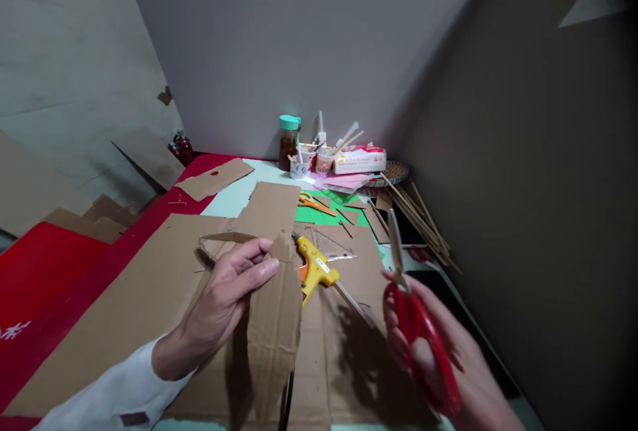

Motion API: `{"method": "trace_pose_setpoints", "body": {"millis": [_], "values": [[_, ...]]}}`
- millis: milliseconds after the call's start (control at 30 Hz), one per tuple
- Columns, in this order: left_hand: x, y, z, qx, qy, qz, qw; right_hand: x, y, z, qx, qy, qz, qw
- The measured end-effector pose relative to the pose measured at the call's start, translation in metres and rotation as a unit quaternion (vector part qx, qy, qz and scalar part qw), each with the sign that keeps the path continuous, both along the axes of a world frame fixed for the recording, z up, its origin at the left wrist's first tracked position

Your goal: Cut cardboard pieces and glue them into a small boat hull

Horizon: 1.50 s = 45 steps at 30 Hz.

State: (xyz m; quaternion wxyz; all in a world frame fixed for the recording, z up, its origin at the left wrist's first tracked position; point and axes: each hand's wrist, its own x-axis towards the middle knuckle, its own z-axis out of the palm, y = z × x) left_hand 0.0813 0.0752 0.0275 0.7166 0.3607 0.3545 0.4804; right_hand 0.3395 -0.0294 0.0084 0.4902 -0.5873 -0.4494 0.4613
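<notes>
My left hand (224, 305) pinches a long strip of brown cardboard (274, 325) near its pointed top end, thumb in front. The strip hangs down toward me over the table. In my right hand (448, 338) is a pair of scissors (416, 331) with red handles, fingers through the loops and blades pointing up and away; the blades look closed. The scissors are apart from the strip. Between the hands, a yellow glue gun (316, 265) with a clear glue stick lies on a cardboard sheet (343, 338). A curved cardboard piece (224, 238) sits behind my left hand.
A clear set square (333, 245), orange-handled scissors (316, 204) and small cardboard scraps lie beyond the glue gun. Farther back stand a jar with a teal lid (289, 142), paper cups (323, 162) and a tissue pack (359, 160). Thin wooden sticks (419, 212) lie at right.
</notes>
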Motion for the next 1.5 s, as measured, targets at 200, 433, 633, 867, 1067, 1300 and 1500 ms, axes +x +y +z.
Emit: {"method": "trace_pose_setpoints", "body": {"millis": [200,433,633,867,1067,1300,1500], "values": [[-0.001,0.000,-0.004,0.018,0.005,-0.008,1.000,-0.050,0.032,0.019,-0.025,-0.108,0.171,0.979],[0.000,-0.007,-0.004,0.038,0.065,-0.006,0.997,-0.074,0.039,0.023,-0.024,-0.180,0.230,0.956],[0.002,-0.012,-0.003,0.060,0.078,-0.017,0.995,-0.074,0.038,0.023,0.068,-0.189,0.201,0.959],[0.003,-0.014,-0.004,0.017,0.053,-0.026,0.998,-0.071,0.034,0.016,0.126,-0.192,0.182,0.956],[0.003,-0.017,-0.004,-0.025,0.043,-0.039,0.998,-0.072,0.031,0.010,0.109,-0.183,0.200,0.956],[0.006,-0.020,-0.007,-0.029,0.078,-0.004,0.997,-0.073,0.026,0.003,0.117,-0.174,0.198,0.957],[0.003,-0.022,-0.005,-0.016,0.100,-0.023,0.995,-0.077,0.028,0.007,0.102,-0.163,0.210,0.959]]}}
